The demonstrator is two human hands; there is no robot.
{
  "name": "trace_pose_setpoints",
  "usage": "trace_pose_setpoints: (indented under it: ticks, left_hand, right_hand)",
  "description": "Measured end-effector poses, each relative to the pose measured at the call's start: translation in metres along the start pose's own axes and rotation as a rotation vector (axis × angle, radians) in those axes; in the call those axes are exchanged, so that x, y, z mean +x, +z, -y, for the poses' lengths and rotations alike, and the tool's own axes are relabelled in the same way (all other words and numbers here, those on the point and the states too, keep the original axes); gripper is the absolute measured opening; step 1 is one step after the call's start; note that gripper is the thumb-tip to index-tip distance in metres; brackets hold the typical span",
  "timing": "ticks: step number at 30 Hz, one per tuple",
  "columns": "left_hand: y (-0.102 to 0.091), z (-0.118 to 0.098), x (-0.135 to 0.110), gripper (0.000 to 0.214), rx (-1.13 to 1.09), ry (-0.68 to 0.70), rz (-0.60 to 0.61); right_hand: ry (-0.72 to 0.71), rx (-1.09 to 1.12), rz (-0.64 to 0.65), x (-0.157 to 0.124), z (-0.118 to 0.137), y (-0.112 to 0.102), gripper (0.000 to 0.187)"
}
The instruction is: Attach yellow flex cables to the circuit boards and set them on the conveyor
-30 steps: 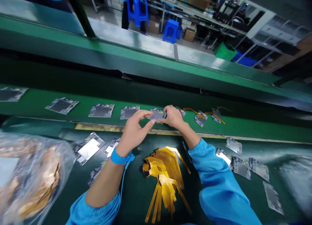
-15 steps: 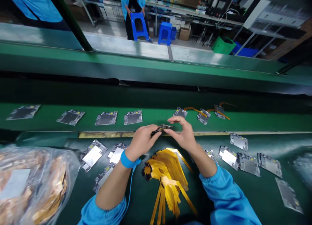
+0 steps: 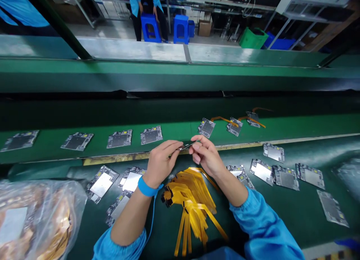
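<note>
Between my two hands a circuit board (image 3: 185, 145) is held nearly edge-on, above the front edge of the green belt. My left hand (image 3: 163, 160), with a blue wrist strap (image 3: 148, 186), is closed on the board's left end. The thumb and fingers of my right hand (image 3: 207, 155) pinch its right end. Below them a pile of orange flex cables (image 3: 194, 203) lies on the bench. More circuit boards lie at both sides, such as a board (image 3: 102, 184) at left and a board (image 3: 286, 177) at right.
Several boards (image 3: 119, 139) lie spaced along the green belt (image 3: 177, 126); those right of my hands have orange cables. A clear plastic bag (image 3: 42, 218) fills the front left. Beyond the rail (image 3: 126, 66), a person (image 3: 146, 8) stands at blue stools (image 3: 181, 29).
The board in my hands has tilted, its right end now higher. My right fingers have closed in on that end. The view has shifted slightly, and the person behind has lowered a stool.
</note>
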State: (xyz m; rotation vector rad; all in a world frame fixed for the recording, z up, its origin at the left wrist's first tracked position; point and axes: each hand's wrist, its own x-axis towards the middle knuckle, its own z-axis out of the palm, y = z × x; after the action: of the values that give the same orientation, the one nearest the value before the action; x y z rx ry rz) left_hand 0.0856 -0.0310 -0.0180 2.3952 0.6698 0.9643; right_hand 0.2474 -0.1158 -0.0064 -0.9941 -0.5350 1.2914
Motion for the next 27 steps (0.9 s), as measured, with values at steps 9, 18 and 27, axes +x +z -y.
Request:
trace_pose_setpoints:
  ticks: [9,18,27]
  left_hand:
    - [0.0045,0.0006,-0.0017,0.023,0.019,0.023,0.005]
    - [0.0035,-0.0006,-0.0016,0.026,0.049,0.034,0.011]
    - [0.0044,-0.0033,-0.001,0.023,0.068,0.034,0.017]
  right_hand:
    - [0.01,0.048,-0.015,-0.0004,0.0013,-0.0003,0.029]
    - [0.036,0.079,-0.011,0.0002,-0.0012,-0.0031,0.03]
    - [0.034,0.087,0.0,-0.0014,-0.0009,-0.0012,0.029]
